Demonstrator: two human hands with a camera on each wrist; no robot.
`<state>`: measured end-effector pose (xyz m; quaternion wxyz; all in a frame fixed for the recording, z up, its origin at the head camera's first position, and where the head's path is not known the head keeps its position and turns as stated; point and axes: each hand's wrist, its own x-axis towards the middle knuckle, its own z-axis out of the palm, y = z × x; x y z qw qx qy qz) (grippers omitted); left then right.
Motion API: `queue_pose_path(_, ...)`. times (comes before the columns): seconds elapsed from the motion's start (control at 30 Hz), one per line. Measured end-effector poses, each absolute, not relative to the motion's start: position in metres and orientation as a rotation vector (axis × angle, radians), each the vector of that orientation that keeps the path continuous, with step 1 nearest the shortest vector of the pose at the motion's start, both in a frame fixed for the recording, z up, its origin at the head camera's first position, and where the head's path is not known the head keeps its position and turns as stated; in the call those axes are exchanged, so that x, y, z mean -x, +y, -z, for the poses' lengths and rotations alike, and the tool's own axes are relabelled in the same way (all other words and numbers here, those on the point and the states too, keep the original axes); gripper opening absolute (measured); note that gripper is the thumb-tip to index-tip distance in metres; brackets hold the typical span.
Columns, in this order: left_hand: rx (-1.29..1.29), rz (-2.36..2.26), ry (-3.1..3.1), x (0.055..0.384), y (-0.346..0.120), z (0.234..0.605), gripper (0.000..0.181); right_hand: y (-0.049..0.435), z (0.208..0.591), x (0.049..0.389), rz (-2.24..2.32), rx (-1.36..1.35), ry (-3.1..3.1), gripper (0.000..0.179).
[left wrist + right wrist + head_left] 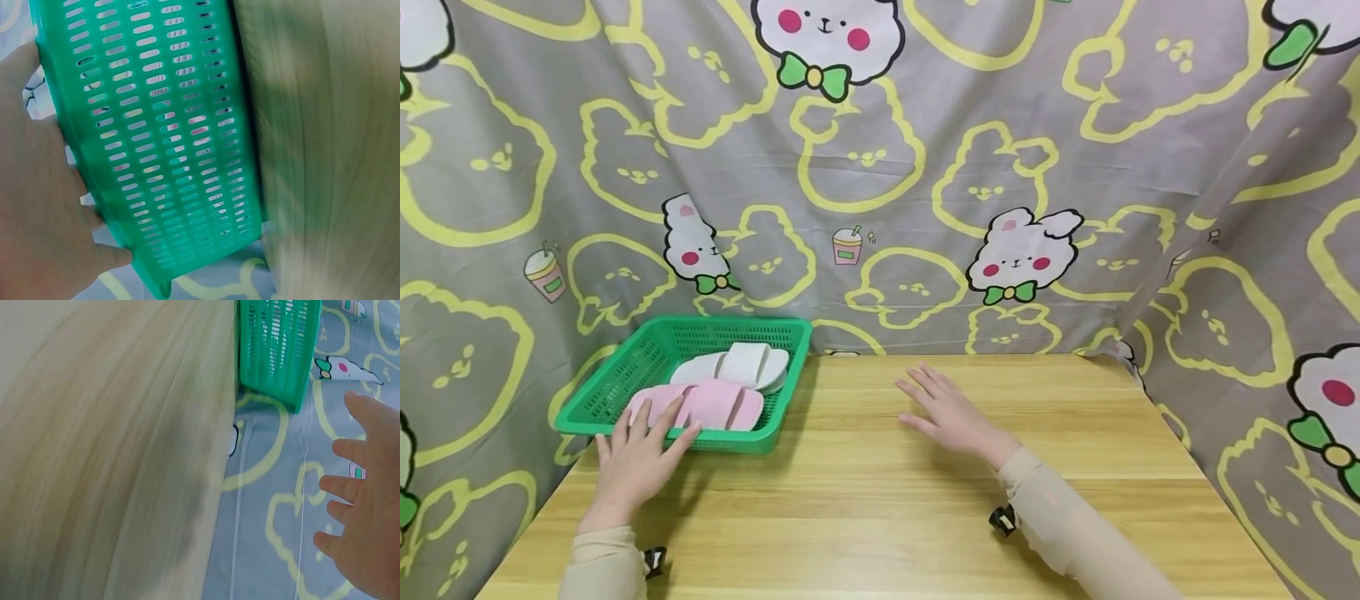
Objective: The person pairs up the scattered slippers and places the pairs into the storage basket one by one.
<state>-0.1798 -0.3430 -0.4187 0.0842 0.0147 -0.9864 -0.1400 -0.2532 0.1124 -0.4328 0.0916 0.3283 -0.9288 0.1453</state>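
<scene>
A green slotted plastic basket (pixel 752 442) stands on the left of the table. White slippers (pixel 745 364) lie at its far side, pink slippers (pixel 711 406) at the near side. My left hand (pixel 632 467) is at the basket's near rim with fingers spread, the fingertips reaching over the edge towards the pink slippers. In the left wrist view, that hand (pixel 44 206) lies along the rim beside the slotted wall; firm contact is hard to tell. My right hand (pixel 955 417) hovers over the table's middle, fingers extended and holding nothing.
The wooden table (pixel 865 517) extends to the right of the basket. Behind it and on both sides hangs a grey curtain (pixel 917 200) with cartoon animals. Small black devices sit at both wrists, one (pixel 1002 521) by the right sleeve.
</scene>
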Motion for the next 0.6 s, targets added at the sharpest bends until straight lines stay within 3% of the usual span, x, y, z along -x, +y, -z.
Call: queue_pose_path(0.6,-0.031,0.434,-2.984,0.177,-0.332,0.396,0.069,0.155,0.434,0.24,-0.528,-0.828,-2.742,0.06)
